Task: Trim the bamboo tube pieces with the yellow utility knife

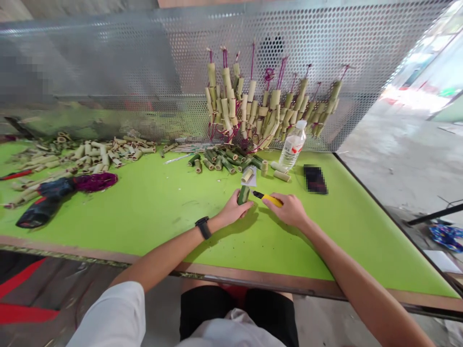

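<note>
My left hand (233,210), below a dark wristwatch, is closed around a short green bamboo piece (243,195) held nearly upright over the table. Pale patches show on the bamboo's green skin. In my right hand (289,210) is a yellow utility knife (272,200), its dark tip pointing left at the bamboo. A small gap seems to lie between the tip and the bamboo. Just beyond, a pale peeled bamboo piece (247,175) rests on a small white paper (253,182). Behind it lies a heap of green bamboo pieces (227,163).
Bamboo strung on purple cord (253,108) hangs from a perforated metal panel (191,62). A water bottle (292,147) and a blurred dark object (315,179) stand to the right on the green table (152,212). Leftward are a cordless drill (48,197), purple cord (96,182) and pale bamboo pieces (104,156).
</note>
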`<action>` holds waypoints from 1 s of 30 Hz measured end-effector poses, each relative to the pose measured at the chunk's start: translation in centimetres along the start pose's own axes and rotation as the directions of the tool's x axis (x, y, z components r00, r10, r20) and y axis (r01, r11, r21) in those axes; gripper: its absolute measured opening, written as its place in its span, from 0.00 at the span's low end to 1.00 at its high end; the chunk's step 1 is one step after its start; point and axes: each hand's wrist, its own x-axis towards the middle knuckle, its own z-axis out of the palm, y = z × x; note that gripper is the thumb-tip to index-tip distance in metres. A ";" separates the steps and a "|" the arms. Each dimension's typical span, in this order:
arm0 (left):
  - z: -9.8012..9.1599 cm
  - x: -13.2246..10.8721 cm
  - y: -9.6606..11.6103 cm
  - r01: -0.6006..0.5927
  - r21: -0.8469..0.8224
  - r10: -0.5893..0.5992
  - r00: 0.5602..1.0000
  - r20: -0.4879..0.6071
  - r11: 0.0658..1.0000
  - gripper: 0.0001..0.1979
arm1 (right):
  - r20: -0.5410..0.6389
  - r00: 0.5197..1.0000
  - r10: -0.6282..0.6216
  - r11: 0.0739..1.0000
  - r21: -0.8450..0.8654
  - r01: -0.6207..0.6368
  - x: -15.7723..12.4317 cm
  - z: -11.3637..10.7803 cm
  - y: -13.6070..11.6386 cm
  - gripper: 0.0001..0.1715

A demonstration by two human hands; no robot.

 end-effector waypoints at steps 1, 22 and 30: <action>0.0 0.0 0.0 0.000 0.012 0.000 1.000 0.001 1.000 0.22 | -0.002 1.000 -0.001 1.000 0.001 0.001 0.0 0.1 0.1 0.41; 0.3 0.1 -0.8 0.004 0.071 -0.004 1.000 0.003 0.997 0.31 | 0.067 0.996 -0.060 0.994 0.092 0.054 0.1 -0.7 0.8 0.42; 0.4 0.9 -1.2 -0.163 0.072 0.168 0.983 -0.078 0.984 0.21 | 0.241 0.953 -0.182 0.982 0.103 0.161 -0.8 0.2 -1.0 0.36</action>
